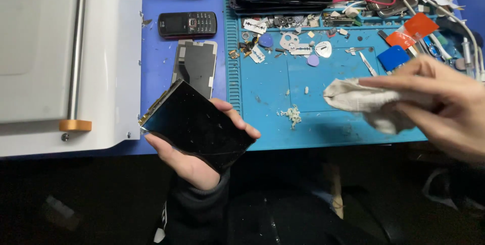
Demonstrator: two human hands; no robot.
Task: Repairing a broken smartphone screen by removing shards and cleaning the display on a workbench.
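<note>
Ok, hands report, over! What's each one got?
Left hand grips flat black glass phone screen, tilted. Right hand pinches crumpled beige cloth above blue work mat. Cloth and screen apart; nothing between.

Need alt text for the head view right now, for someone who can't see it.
The left hand holds a black phone screen panel above the desk edge while the right hand holds a crumpled grey cloth over a cluttered blue repair mat.

A blue bench (156, 58) carries a teal work mat (323, 124), black keypad phone (187, 24) and white machine (108, 73).
</note>
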